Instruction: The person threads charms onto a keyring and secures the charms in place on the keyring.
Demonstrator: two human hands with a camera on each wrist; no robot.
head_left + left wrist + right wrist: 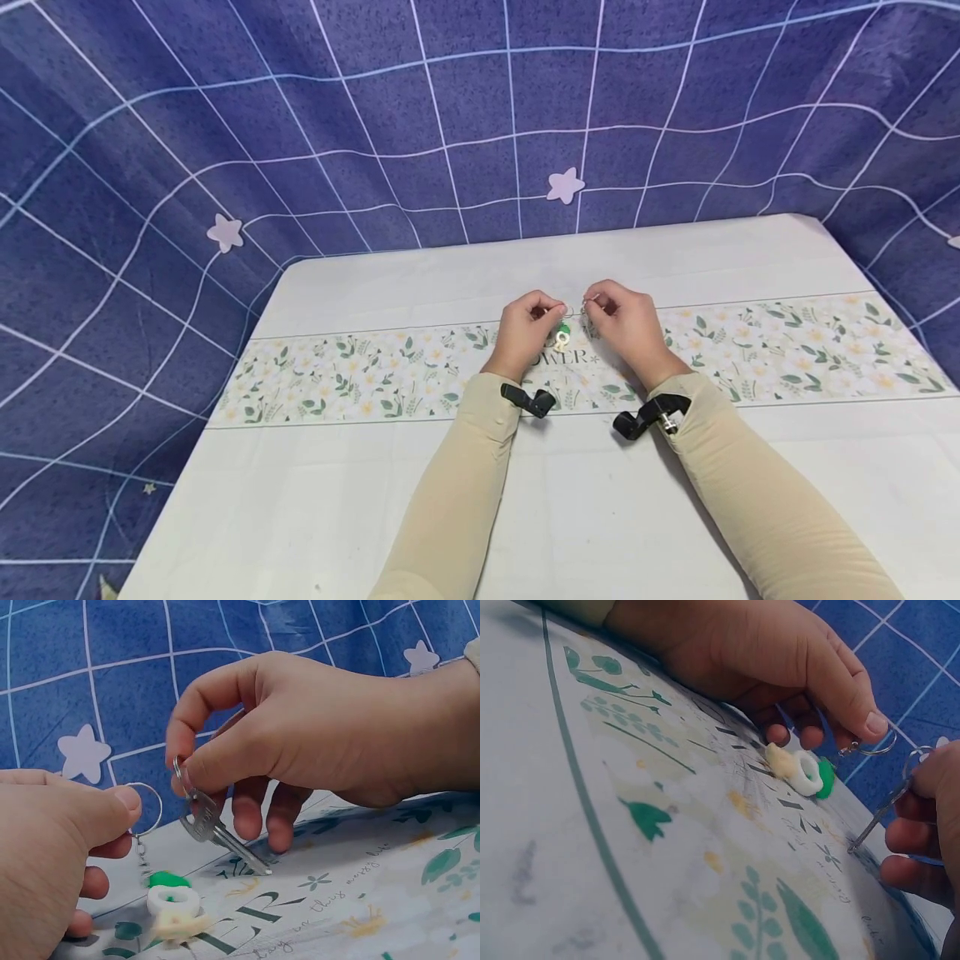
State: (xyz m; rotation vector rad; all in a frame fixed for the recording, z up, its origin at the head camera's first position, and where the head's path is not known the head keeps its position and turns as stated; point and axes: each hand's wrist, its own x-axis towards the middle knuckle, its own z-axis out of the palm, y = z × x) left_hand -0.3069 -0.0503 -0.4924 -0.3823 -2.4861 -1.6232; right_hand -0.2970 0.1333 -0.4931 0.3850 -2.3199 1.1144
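Note:
My left hand [525,329] pinches a round metal key ring [160,806] between thumb and forefinger. From that ring a short chain [142,853] hangs down to a charm [191,904] in green, white and pale yellow, which hangs close over the tabletop. Across from it, my right hand [626,325] pinches a small metal ring [178,766] with a silver key [201,816] on it. The key slants downward, its tip near the printed cloth. Between the key ring and the key's small ring there is a gap. Both hands are just above the table, fingertips facing each other.
The table has a white cover [300,492] with a floral printed band [360,375] across it, bearing lettering under the hands. Behind and at the sides hangs a blue curtain [465,100] with white grid lines and stars. Black straps [528,400] sit around both wrists.

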